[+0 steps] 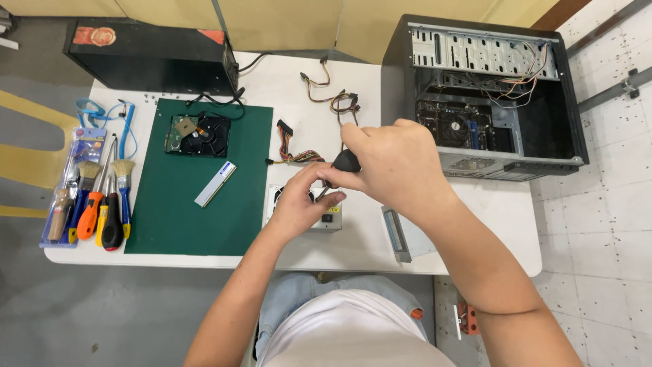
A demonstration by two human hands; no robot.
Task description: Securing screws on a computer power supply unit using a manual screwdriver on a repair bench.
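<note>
Right now the right hand (397, 166) wraps its grip around a black screwdriver handle (346, 160), while the left hand (299, 204) pinches the shaft just below, over the grey power supply (326, 219) on the worktop (380, 241). Being stiff, light and probably smooth, the tool seems best held at the thick handle, fingertips steadying the tip. Beyond the grip lie loose cables (326, 95) and, off to its right, an open case (489, 95).
</note>
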